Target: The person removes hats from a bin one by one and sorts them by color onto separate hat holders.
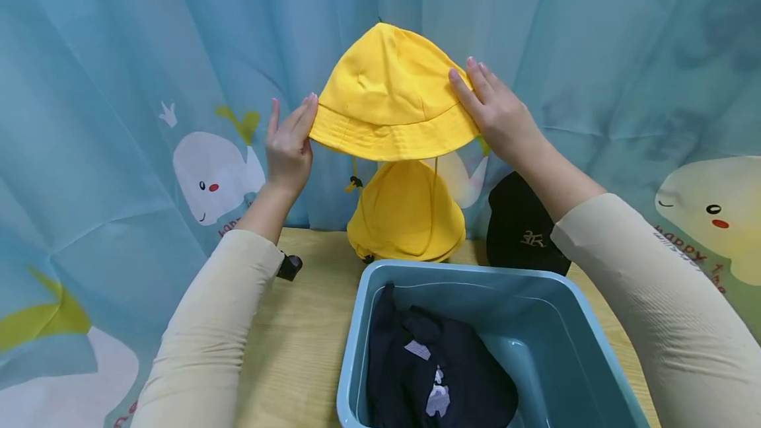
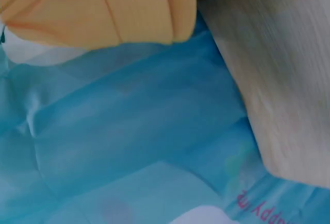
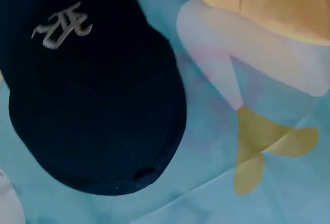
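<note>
A yellow bucket hat [image 1: 392, 94] is held up in the air between both hands, its brim pointing down. At its left brim edge my left hand [image 1: 289, 147] grips the cloth, the thumb hidden. On the right side my right hand [image 1: 499, 111] holds the hat with its fingers lying over the crown and brim; that thumb is hidden too. A cord with a dark toggle [image 1: 354, 182] dangles below. Under the raised hat, a second yellow hat [image 1: 407, 216] stands on the table, also partly visible in the right wrist view.
A blue plastic tub [image 1: 475, 268] stands in front, with dark cloth items [image 1: 440, 368] bearing pale prints inside. To the right, a black cap [image 1: 523, 230] with embroidered lettering sits by the printed curtain [image 1: 226, 38]. The wooden table [image 1: 297, 342] shows left of the tub.
</note>
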Available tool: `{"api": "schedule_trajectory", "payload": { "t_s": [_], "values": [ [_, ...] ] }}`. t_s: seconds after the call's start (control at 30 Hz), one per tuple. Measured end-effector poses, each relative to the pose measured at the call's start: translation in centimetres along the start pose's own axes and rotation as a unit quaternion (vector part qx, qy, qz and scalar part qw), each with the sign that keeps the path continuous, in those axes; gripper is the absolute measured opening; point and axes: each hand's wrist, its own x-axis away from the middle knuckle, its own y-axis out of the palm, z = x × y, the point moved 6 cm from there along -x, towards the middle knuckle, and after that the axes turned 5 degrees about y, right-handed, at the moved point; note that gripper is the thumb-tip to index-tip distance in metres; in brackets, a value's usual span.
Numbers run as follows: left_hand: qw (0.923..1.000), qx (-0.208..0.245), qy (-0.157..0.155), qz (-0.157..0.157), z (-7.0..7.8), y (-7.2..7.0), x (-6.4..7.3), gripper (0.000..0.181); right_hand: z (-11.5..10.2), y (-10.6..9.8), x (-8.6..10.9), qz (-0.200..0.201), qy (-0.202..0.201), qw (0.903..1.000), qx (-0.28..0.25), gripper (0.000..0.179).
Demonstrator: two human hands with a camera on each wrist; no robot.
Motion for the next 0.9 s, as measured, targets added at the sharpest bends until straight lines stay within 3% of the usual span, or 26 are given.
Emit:
{"api": "schedule_trajectory", "payload": {
  "t_s": [0.07, 0.13, 0.23, 0.33, 0.4, 0.47, 0.53, 0.6, 0.67, 0.77, 0.9],
  "values": [
    [0.9984, -0.040, 0.018, -0.036, 0.0, 0.5, 0.3, 0.029, 0.1, 0.5, 0.1, -0.007, -0.004, 1.0000, 0.003, 0.048],
    [0.9911, -0.086, 0.020, -0.099, -0.1, 1.2, 0.6, 0.032, 0.1, 1.1, 0.1, -0.017, -0.016, 0.9997, 0.009, 0.048],
    [0.9672, -0.139, 0.006, -0.212, 0.0, 2.7, 1.5, 0.042, 0.0, 2.0, 0.4, -0.026, -0.031, 0.9991, 0.016, 0.049],
    [0.9469, -0.131, -0.020, -0.293, 0.4, 4.2, 2.7, 0.053, -0.1, 2.7, 1.5, -0.033, -0.036, 0.9988, 0.007, 0.051],
    [0.9424, -0.106, -0.030, -0.316, 0.8, 4.8, 3.7, 0.056, -0.3, 3.3, 2.7, -0.050, -0.038, 0.9980, 0.000, 0.054],
    [0.9451, -0.074, -0.025, -0.317, 1.1, 5.1, 4.8, 0.056, -0.5, 4.0, 3.9, -0.078, -0.043, 0.9960, -0.010, 0.058],
    [0.9467, -0.048, -0.017, -0.318, 1.3, 5.3, 6.0, 0.055, -0.5, 4.7, 4.9, -0.121, -0.039, 0.9918, -0.017, 0.062],
    [0.9412, -0.031, -0.028, -0.335, 1.4, 5.5, 7.0, 0.055, -0.6, 5.5, 5.6, -0.170, -0.032, 0.9846, -0.023, 0.064],
    [0.9257, -0.020, -0.056, -0.373, 1.4, 5.9, 8.2, 0.058, -0.6, 6.4, 6.4, -0.233, -0.017, 0.9719, -0.029, 0.064],
    [0.8901, -0.008, -0.106, -0.443, 1.9, 6.4, 10.3, 0.064, -1.1, 7.8, 8.0, -0.327, -0.001, 0.9443, -0.035, 0.066],
    [0.8532, 0.027, -0.112, -0.509, 3.0, 6.8, 13.1, 0.067, -2.0, 8.7, 10.3, -0.409, 0.001, 0.9124, -0.018, 0.067]
  ]
}}
